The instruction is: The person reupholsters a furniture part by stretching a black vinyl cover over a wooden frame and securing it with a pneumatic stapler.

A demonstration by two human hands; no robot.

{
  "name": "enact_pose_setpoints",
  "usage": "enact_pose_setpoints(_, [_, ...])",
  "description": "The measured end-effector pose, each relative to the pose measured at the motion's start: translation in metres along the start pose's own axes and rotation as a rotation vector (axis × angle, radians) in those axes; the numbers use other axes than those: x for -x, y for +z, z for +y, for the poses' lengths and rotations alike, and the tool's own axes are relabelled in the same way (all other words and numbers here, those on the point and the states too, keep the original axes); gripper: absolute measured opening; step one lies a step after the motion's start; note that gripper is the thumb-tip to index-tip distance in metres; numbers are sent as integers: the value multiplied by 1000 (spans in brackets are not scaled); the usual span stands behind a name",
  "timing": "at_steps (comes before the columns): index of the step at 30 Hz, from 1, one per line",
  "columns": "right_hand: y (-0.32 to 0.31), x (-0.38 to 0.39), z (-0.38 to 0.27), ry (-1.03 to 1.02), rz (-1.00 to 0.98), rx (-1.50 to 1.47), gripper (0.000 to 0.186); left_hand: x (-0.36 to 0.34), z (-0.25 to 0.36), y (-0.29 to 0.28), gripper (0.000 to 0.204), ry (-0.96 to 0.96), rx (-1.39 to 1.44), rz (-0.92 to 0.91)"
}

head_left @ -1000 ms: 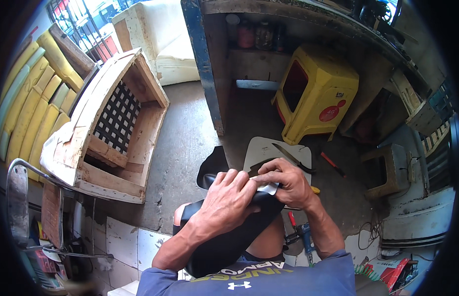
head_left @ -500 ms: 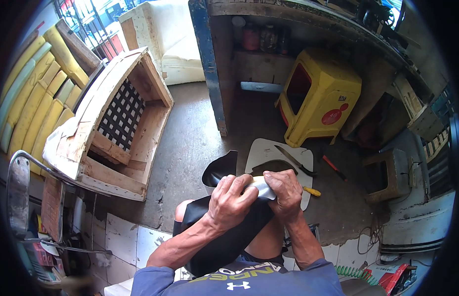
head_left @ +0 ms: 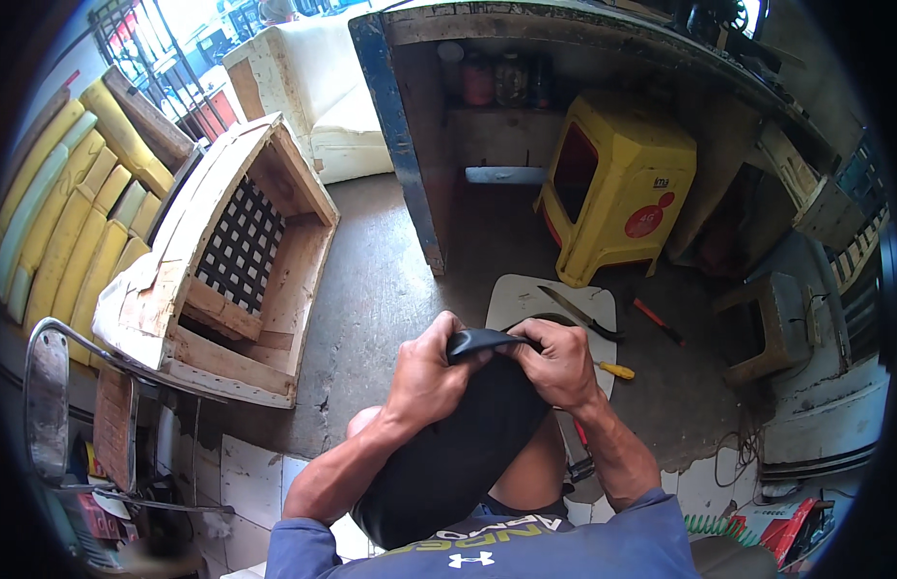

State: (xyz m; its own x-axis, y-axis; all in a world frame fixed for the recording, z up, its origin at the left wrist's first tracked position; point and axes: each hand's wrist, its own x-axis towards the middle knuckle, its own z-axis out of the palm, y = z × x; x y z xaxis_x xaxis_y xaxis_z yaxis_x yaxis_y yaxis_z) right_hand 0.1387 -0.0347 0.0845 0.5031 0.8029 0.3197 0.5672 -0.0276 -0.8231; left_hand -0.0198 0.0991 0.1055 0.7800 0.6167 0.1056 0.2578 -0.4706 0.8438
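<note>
A piece of black vinyl-like upholstery material (head_left: pixel 448 454) lies draped over my lap and raised knee. My left hand (head_left: pixel 431 374) grips its upper edge, fingers curled and thumb on top. At the other end of that edge my right hand (head_left: pixel 561 365) pinches the material. Between the two hands the edge is folded over in a smooth black roll (head_left: pixel 487 340); whatever lies inside the fold is hidden. Just beyond my right hand, a knife (head_left: pixel 576 309) with a dark handle rests on a white board (head_left: pixel 511 289). A yellow-handled screwdriver (head_left: pixel 616 370) lies at the board's edge.
A red-handled tool (head_left: pixel 658 321) lies on the floor right of the board. Farther off, a yellow plastic stool (head_left: pixel 627 183) stands under a workbench (head_left: pixel 410 145). To the left are a wooden seat frame with black webbing (head_left: pixel 303 270) and stacked yellow foam pieces (head_left: pixel 72 232).
The pale grey underside and yellowish strip between my hands have gone from sight; the black face now shows there. The loose flap at left has been drawn in. My hands sit slightly differently.
</note>
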Motion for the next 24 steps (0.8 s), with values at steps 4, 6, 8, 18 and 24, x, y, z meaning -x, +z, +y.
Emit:
enact_pose_setpoints(4, [0, -3, -7, 322, -151, -99, 29, -17, -28, -10, 31, -280, 522, -389])
enact_pose_setpoints(6, [4, -2, -2, 409, -226, -137, 33, -22, -45, -14, 33, -327, 604, -501])
enact_pose_setpoints(8, [6, 1, 13, 478, -289, -174, 35, -18, -45, -11, 42, -269, 553, -509])
enact_pose_setpoints(18, [-33, 15, 39, 389, -404, -594, 37, -33, -20, -41, 59, 317, 171, -715])
enact_pose_setpoints(24, [-47, -8, 73, 441, -966, -560, 77, -13, -8, 13, 37, 190, -13, -96])
